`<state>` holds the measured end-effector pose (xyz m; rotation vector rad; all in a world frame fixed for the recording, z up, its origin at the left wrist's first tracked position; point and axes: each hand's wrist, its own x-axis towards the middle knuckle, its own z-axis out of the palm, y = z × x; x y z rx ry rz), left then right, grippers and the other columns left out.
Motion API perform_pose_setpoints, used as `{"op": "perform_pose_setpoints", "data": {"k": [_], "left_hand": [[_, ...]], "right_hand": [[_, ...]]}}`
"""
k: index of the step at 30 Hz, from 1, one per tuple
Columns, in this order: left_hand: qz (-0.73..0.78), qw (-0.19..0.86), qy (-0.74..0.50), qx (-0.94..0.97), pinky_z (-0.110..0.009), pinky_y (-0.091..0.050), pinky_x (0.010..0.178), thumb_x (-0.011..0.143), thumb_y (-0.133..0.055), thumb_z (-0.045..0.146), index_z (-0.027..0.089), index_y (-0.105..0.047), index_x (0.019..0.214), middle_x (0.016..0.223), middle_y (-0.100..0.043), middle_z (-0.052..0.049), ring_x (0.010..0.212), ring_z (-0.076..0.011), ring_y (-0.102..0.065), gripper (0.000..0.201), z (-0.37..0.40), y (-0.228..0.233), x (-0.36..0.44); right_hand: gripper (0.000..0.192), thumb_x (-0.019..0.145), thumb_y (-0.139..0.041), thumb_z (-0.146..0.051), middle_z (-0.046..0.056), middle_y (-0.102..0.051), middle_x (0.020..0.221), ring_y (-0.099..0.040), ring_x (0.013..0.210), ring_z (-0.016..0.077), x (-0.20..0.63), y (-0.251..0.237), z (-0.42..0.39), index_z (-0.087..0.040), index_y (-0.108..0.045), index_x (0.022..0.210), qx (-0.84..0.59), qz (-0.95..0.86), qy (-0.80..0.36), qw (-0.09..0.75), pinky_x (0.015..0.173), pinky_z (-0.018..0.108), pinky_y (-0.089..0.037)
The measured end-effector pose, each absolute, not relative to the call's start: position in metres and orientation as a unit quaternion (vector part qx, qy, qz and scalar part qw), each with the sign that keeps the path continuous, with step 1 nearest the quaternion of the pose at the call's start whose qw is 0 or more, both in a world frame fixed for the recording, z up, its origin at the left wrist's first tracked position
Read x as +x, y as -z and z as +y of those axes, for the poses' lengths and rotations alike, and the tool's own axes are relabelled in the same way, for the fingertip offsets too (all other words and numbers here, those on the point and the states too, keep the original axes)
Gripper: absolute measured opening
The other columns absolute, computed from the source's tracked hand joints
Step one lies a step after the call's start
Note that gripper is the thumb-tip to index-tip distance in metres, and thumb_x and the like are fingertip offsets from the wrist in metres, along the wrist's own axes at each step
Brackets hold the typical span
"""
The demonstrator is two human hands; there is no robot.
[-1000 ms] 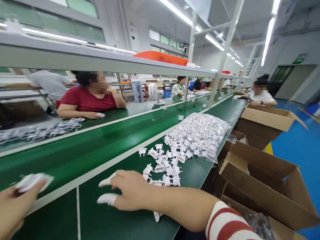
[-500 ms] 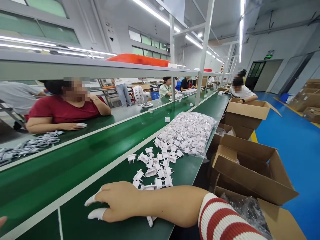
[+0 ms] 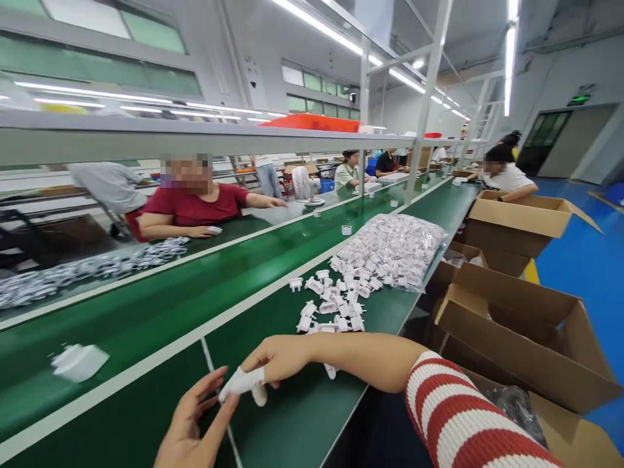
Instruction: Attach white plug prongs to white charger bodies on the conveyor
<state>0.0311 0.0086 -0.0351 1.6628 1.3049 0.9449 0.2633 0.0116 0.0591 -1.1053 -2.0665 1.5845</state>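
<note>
My left hand (image 3: 195,422) is at the bottom, its thumb and forefinger closed around the tip of a white finger cot (image 3: 241,382) worn on my right hand (image 3: 280,359). My right hand reaches in over the green worktop with its fingers extended, and nothing is visible in its grip. A second white-covered fingertip shows just below. Beyond my right forearm lies a loose scatter of white plug-like parts (image 3: 329,299) with prongs. One such part (image 3: 330,371) peeks out from under the forearm.
A clear bag (image 3: 394,250) full of white parts rests behind the loose ones. On the green conveyor belt (image 3: 160,318) a white piece (image 3: 80,362) is at the left. Open cardboard boxes (image 3: 526,325) line the right. Across the belt sits a person in red (image 3: 195,211) by a heap of pale parts (image 3: 92,273).
My left hand has come in from the lower left edge to my right fingertips. The view has swung left, and a white piece now shows on the belt. The person opposite has stretched out an arm.
</note>
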Motion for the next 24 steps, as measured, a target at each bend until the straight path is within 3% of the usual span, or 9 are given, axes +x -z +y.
{"op": "perform_pose_setpoints", "data": {"k": [4, 8, 12, 16, 20, 24], "left_hand": [[0.449, 0.365, -0.406, 0.707, -0.042, -0.060, 0.090, 0.084, -0.066, 0.065, 0.025, -0.074, 0.111, 0.110, -0.075, -0.007, 0.102, -0.0308, -0.070, 0.049, -0.007, 0.017, 0.033], [0.390, 0.332, -0.456, 0.728, -0.037, -0.060, 0.082, 0.092, -0.064, 0.050, 0.023, -0.075, 0.108, 0.101, -0.075, -0.007, 0.091, -0.0252, -0.071, 0.033, -0.010, 0.008, 0.034], [0.330, 0.296, -0.495, 0.748, -0.037, -0.059, 0.082, 0.097, -0.060, 0.036, 0.022, -0.074, 0.113, 0.101, -0.075, -0.009, 0.092, -0.0235, -0.071, 0.025, -0.005, 0.003, 0.033], [0.279, 0.226, -0.519, 0.776, -0.038, -0.059, 0.080, 0.100, -0.057, 0.026, 0.021, -0.072, 0.116, 0.099, -0.077, -0.009, 0.090, -0.0229, -0.070, 0.022, -0.002, 0.001, 0.032], [0.230, 0.154, -0.531, 0.801, -0.039, -0.059, 0.076, 0.101, -0.058, 0.032, 0.017, -0.071, 0.116, 0.094, -0.078, -0.010, 0.081, -0.0234, -0.071, 0.024, 0.007, 0.004, 0.034], [0.208, 0.109, -0.517, 0.823, -0.039, -0.061, 0.079, 0.102, -0.056, 0.041, 0.015, -0.070, 0.118, 0.092, -0.079, -0.012, 0.081, -0.0241, -0.074, 0.034, 0.018, 0.017, 0.042]], "right_hand": [[0.026, 0.097, -0.059, -0.023, -0.006, -0.068, 0.059, -0.053, 0.051, 0.0068, 0.252, -0.081, 0.000, -0.015, -0.072, 0.120, -0.384, -0.750, -0.535, 0.069, 0.052, 0.014, -0.040], [0.041, 0.097, -0.064, -0.036, -0.006, -0.067, 0.056, -0.050, 0.048, 0.0080, 0.242, -0.095, -0.003, -0.016, -0.063, 0.133, -0.408, -0.755, -0.512, 0.025, 0.048, 0.015, -0.039], [0.055, 0.088, -0.071, -0.058, -0.005, -0.066, 0.055, -0.052, 0.045, 0.0088, 0.233, -0.089, 0.000, -0.014, -0.065, 0.121, -0.423, -0.706, -0.566, 0.045, 0.046, 0.017, -0.043], [0.055, 0.081, -0.074, -0.063, -0.003, -0.068, 0.059, -0.049, 0.038, 0.0075, 0.225, -0.081, 0.002, -0.015, -0.065, 0.105, -0.420, -0.708, -0.566, 0.055, 0.040, 0.017, -0.039], [0.052, 0.087, -0.062, -0.064, 0.004, -0.074, 0.069, -0.048, 0.038, 0.0080, 0.229, -0.078, 0.003, -0.017, -0.064, 0.108, -0.416, -0.702, -0.577, 0.026, 0.040, 0.019, -0.037], [0.059, 0.083, -0.064, -0.071, 0.005, -0.070, 0.071, -0.043, 0.041, 0.0088, 0.245, -0.059, 0.003, -0.022, -0.062, 0.115, -0.417, -0.686, -0.596, -0.003, 0.041, 0.022, -0.036]]}}
